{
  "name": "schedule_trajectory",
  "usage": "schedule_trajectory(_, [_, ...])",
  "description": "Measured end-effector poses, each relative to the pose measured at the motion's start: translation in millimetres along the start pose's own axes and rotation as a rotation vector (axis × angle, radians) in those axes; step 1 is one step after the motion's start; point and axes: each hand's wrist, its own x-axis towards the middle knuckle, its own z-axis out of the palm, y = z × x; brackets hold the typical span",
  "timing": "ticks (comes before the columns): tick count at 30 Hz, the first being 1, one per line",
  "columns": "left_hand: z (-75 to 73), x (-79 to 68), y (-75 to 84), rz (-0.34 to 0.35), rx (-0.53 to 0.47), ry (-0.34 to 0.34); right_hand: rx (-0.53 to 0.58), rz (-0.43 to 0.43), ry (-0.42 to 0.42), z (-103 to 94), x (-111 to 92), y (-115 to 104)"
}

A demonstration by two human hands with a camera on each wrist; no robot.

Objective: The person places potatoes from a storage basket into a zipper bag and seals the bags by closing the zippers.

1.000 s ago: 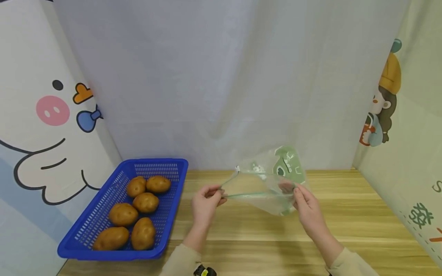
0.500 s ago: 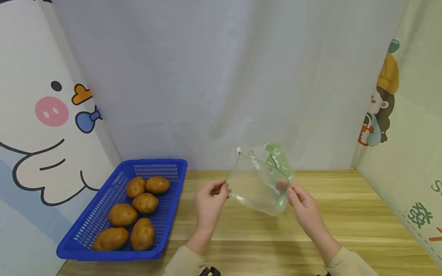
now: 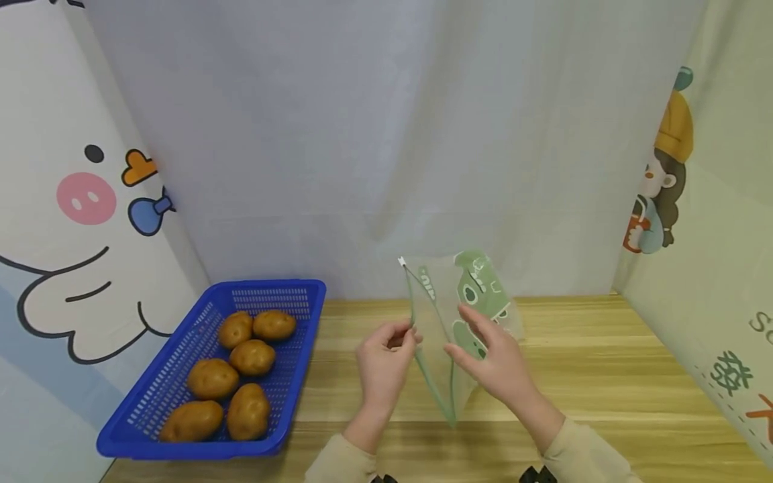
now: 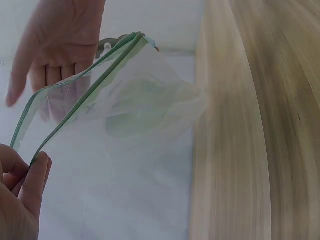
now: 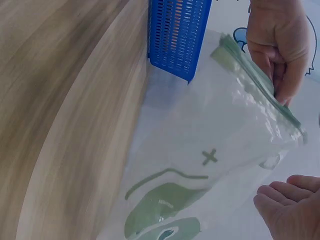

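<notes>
A clear zip bag (image 3: 443,315) with green edging, a white slider (image 3: 402,261) and a green cartoon print hangs above the table. Its mouth gapes toward the person. My left hand (image 3: 386,359) pinches the left side of the rim between thumb and fingers; the left wrist view shows this pinch (image 4: 30,175) up close. At the bag's right side is my right hand (image 3: 498,355), fingers extended and thumb apart. Through the film, the left wrist view shows some of the right hand's fingers (image 4: 60,80). Whether they touch the bag, I cannot tell.
A blue plastic basket (image 3: 302,376) stands on the left of the wooden table (image 3: 604,376), holding several potatoes (image 3: 213,379). A grey-white curtain (image 3: 362,134) closes off the back. Printed cloth panels flank both sides.
The right hand has let go of the rim and spread its fingers. The left hand has shifted slightly right, still pinching. The bag's mouth has turned, its lower corner now pointing down.
</notes>
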Motion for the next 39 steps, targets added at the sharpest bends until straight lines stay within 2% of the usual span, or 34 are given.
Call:
schedule_trajectory(3, [-1.0,-0.6,0.5,0.011,0.001,-0.009,-0.112,-0.004,-0.001,7.6,0.9,-1.1])
schedule_trajectory(6, [-7.9,2.2,-1.5,-0.008,0.026,0.002,-0.108,0.019,0.037,6.6,0.1,3.1])
schedule_trajectory(11, [-31.1,12.7,-8.9,-0.093,0.07,0.044,-0.085,0.061,0.14,-15.9,0.3,12.9])
schedule_trajectory(15, [-48.1,20.3,-10.7,-0.084,0.051,0.077,-0.072,0.067,0.19,-33.3,-1.7,15.8])
schedule_trajectory(18, [-54.6,22.4,-11.8,-0.079,0.033,0.066,-0.05,0.062,0.186,-38.6,-3.6,16.6])
schedule_trajectory(23, [-56.2,21.9,-14.5,-0.095,0.036,0.036,-0.044,0.055,0.188,-39.1,-3.7,19.1])
schedule_trajectory(28, [-51.7,20.8,-11.9,-0.054,0.079,-0.03,-0.048,0.029,0.194,-40.2,-0.3,16.4])
schedule_trajectory(34, [-45.5,26.8,10.0,-0.017,0.12,-0.103,-0.107,-0.053,0.144,-40.5,16.5,-1.6])
schedule_trajectory(39, [-42.8,36.0,28.3,0.046,0.188,-0.166,-0.136,-0.09,0.162,-41.6,35.0,-18.6])
